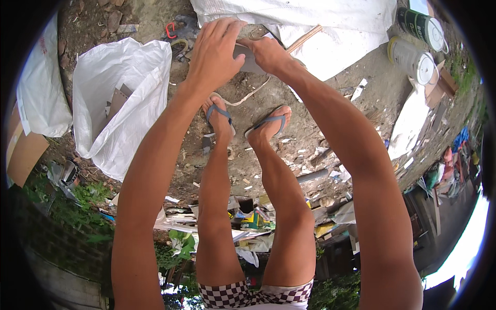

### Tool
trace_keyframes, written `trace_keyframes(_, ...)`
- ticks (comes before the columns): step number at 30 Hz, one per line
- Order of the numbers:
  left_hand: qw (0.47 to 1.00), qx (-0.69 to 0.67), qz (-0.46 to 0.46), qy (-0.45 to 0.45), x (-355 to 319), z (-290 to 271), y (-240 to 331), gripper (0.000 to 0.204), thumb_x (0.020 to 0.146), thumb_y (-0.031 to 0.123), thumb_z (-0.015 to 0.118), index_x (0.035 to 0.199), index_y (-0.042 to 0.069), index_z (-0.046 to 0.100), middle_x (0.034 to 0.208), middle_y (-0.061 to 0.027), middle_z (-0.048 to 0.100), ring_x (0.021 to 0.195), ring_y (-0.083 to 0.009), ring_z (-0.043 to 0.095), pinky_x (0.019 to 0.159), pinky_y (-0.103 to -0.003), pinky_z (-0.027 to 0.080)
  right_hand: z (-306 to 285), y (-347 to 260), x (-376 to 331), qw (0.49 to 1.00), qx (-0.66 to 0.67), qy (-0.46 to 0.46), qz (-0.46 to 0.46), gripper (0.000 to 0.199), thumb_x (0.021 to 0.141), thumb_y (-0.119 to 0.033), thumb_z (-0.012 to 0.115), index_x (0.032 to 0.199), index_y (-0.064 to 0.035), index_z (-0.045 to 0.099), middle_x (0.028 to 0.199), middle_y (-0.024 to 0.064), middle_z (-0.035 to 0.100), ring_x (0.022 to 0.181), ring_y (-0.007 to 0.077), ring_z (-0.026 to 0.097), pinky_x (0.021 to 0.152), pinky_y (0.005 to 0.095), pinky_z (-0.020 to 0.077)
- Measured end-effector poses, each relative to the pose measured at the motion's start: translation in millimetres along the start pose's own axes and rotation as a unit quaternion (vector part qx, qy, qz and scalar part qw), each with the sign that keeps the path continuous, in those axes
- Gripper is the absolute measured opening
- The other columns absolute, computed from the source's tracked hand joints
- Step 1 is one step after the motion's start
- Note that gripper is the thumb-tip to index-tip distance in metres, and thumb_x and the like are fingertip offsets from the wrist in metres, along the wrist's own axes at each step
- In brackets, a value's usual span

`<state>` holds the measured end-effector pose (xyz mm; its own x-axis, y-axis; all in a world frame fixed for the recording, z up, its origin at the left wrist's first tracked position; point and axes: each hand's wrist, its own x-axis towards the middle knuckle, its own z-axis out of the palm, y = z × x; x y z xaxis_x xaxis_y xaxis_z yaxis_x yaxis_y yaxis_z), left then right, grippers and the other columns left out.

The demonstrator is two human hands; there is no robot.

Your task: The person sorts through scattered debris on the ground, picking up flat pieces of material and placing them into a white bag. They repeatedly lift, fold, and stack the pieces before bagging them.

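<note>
Both my arms reach forward over my legs. My left hand [214,51] and my right hand [268,51] meet on a small flat grey piece of card [247,59], each gripping one side of it. The piece is held above the dirt ground, past my feet in grey flip-flops [219,113]. An open white woven sack [116,98] with flat brown cardboard pieces inside stands just left of my left arm.
A white tarp [310,26] with a wooden stick lies ahead. Two large tins [416,44] lie at the upper right. A brown cardboard box [23,152] and another white sack are at far left. Paper scraps and rubbish [248,217] litter the ground by my legs.
</note>
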<state>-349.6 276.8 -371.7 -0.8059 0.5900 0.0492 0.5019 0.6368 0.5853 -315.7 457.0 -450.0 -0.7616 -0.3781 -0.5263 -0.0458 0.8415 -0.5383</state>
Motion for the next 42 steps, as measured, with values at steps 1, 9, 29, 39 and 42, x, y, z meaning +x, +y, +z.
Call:
trace_keyframes(1, 0.995, 0.074, 0.001, -0.062, 3, 7, -20, 0.055, 0.075, 0.01, 0.078, 0.127, 0.004, 0.06, 0.131, -0.0141, 0.061, 0.128, -0.0351, 0.053, 0.108, -0.047, 0.042, 0, -8, 0, 1.0, -0.011, 0.011, -0.019, 0.048, 0.094, -0.001, 0.05, 0.141, -0.0124, 0.057, 0.104, 0.022, 0.073, 0.097, 0.0398, 0.072, 0.084, 0.0484, 0.0599)
trace_keyframes(9, 0.933, 0.2, -0.025, -0.298, -44, 68, -65, 0.063, 0.086, 0.008, 0.061, 0.148, 0.005, 0.046, 0.152, -0.0153, 0.048, 0.141, -0.0391, 0.043, 0.11, -0.067, 0.035, 64, -17, -32, 0.974, -0.159, 0.149, -0.059, 0.061, 0.094, -0.013, 0.058, 0.153, -0.0119, 0.04, 0.146, 0.0161, 0.053, 0.127, 0.0367, 0.057, 0.11, 0.0581, 0.0422)
trace_keyframes(29, 0.956, 0.114, -0.076, -0.261, -97, 89, -55, 0.122, 0.067, 0.05, 0.086, 0.163, 0.012, 0.02, 0.17, -0.0111, 0.012, 0.155, -0.0448, 0.008, 0.117, -0.076, 0.011, 103, -19, -51, 0.984, 0.034, 0.173, -0.039, 0.074, 0.094, -0.034, 0.059, 0.156, -0.0031, 0.034, 0.159, 0.0237, 0.033, 0.146, 0.0419, 0.031, 0.121, 0.0531, 0.0271)
trace_keyframes(39, 0.946, 0.093, -0.036, -0.309, -85, 56, -72, 0.116, 0.07, 0.045, 0.085, 0.162, 0.017, 0.021, 0.17, -0.0092, 0.013, 0.153, -0.0477, 0.012, 0.118, -0.074, 0.014, 58, 4, -74, 0.992, 0.074, 0.055, -0.084, 0.068, 0.097, -0.059, 0.056, 0.151, -0.0197, 0.051, 0.159, 0.0118, 0.041, 0.147, 0.0376, 0.034, 0.122, 0.0616, 0.0251)
trace_keyframes(42, 0.946, 0.106, -0.051, -0.301, -69, 60, -69, 0.113, 0.07, 0.036, 0.086, 0.162, 0.017, 0.023, 0.17, -0.0078, 0.014, 0.153, -0.0478, 0.012, 0.118, -0.075, 0.014, 48, 2, -81, 0.998, 0.027, 0.039, -0.037, 0.064, 0.098, -0.066, 0.047, 0.153, -0.0336, 0.046, 0.162, 0.0077, 0.037, 0.15, 0.037, 0.031, 0.12, 0.068, 0.0214)
